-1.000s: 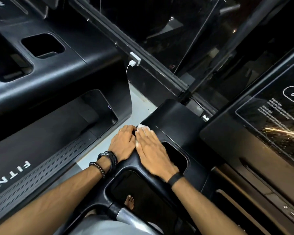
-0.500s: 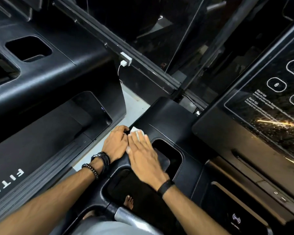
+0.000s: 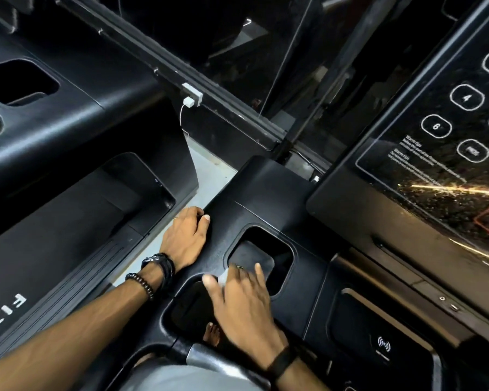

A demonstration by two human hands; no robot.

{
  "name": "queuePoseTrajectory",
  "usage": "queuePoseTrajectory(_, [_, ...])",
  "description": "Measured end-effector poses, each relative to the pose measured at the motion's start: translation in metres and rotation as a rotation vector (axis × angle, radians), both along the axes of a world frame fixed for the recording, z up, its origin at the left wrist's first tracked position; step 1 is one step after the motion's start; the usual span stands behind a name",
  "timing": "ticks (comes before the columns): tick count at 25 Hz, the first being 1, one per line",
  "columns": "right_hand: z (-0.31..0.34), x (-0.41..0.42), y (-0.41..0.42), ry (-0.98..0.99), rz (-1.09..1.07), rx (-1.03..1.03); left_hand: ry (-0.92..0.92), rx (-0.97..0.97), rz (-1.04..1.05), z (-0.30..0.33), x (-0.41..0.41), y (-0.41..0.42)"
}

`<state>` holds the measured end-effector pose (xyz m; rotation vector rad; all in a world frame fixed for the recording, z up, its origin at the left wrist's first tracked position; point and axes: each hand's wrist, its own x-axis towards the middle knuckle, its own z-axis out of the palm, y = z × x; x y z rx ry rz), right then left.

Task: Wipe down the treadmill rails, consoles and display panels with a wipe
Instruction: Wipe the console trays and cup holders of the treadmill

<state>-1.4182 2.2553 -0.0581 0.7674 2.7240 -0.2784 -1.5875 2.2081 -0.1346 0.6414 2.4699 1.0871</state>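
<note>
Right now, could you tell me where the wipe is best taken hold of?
Probably the white corner of the wipe showing between thumb and fingers of the right hand, pinched from the far-left side; the rest lies flat under that hand on the console.

You had a white charger plug (image 3: 189, 102) seated in a white socket (image 3: 192, 93) on the dark window frame (image 3: 141, 53), its thin white cable (image 3: 182, 119) hanging down toward the pale floor (image 3: 209, 176). Beaded and dark bracelets (image 3: 153, 273) circled one wrist, and a black band (image 3: 283, 362) circled the other.
</note>
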Motion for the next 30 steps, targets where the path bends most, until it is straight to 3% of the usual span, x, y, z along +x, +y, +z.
queuePoseTrajectory(2, [0.015, -0.018, 0.014, -0.029, -0.123, -0.243, 0.003, -0.005, -0.017, 0.002, 0.000, 0.001])
queuePoseTrajectory(4, [0.030, -0.018, 0.024, -0.071, -0.067, -0.364, 0.014, -0.005, -0.026, 0.002, 0.001, 0.000])
queuePoseTrajectory(6, [0.036, -0.009, 0.029, -0.116, 0.056, -0.308, 0.020, 0.002, -0.016, 0.001, 0.001, 0.000])
queuePoseTrajectory(10, [0.031, -0.019, 0.033, -0.158, -0.056, -0.395, 0.018, -0.015, -0.033, 0.004, 0.000, 0.002])
queuePoseTrajectory(15, [0.043, -0.004, 0.039, -0.213, 0.215, -0.214, 0.092, -0.018, -0.071, 0.008, 0.003, 0.006])
queuePoseTrajectory(19, [0.025, 0.005, 0.050, -0.244, 0.182, -0.271, 0.172, 0.003, -0.136, 0.021, 0.005, 0.028])
queuePoseTrajectory(25, [0.021, 0.025, 0.062, -0.181, 0.154, -0.176, 0.273, -0.071, -0.176, 0.016, 0.009, 0.030])
queuePoseTrajectory(30, [0.029, 0.024, 0.085, -0.265, 0.132, -0.413, 0.273, -0.071, -0.179, 0.018, 0.009, 0.029])
